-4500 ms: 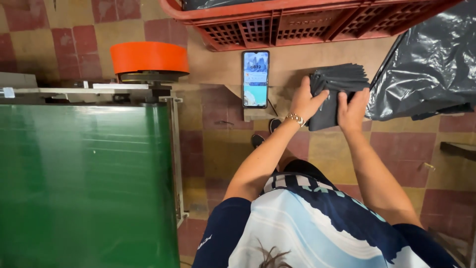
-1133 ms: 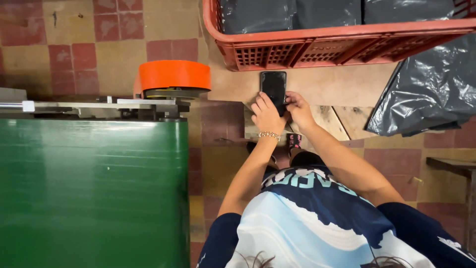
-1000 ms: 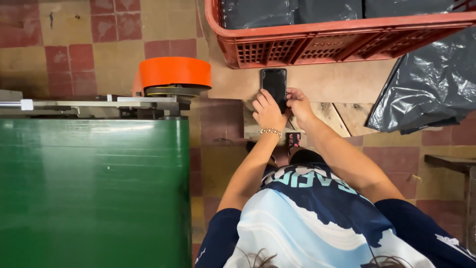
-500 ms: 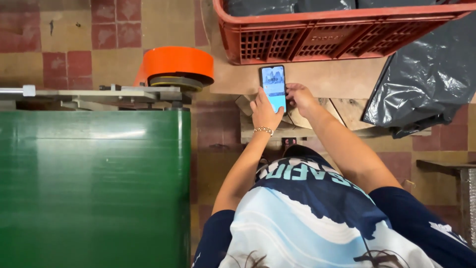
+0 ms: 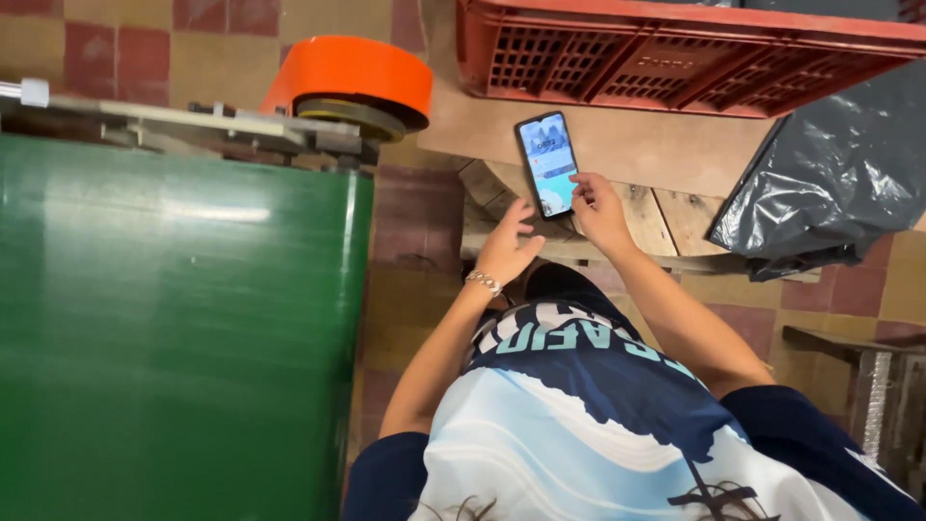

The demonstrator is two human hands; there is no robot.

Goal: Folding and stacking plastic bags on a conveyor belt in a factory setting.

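A smartphone (image 5: pixel 547 162) with a lit screen rests on a pale wooden top (image 5: pixel 666 154), its top end pointing toward a red crate. My right hand (image 5: pixel 600 208) grips the phone's lower right edge, with fingertips on the screen side. Just below the phone's lower left corner is my left hand (image 5: pixel 506 247), a bracelet on its wrist; its fingers are spread and hold nothing. Both forearms reach forward from my blue and white shirt at the bottom of the view.
A red slatted plastic crate (image 5: pixel 694 58) sits at the far edge of the wooden top. Black plastic bags (image 5: pixel 834 183) lie to the right. On the left runs a green conveyor belt (image 5: pixel 164 328), with an orange roll (image 5: pixel 352 75) at its far end. Tiled floor lies between them.
The stack of dark bags I held earlier is gone from my hands. Both hands then went to the phone and its screen lit up. My left hand has now come off it.
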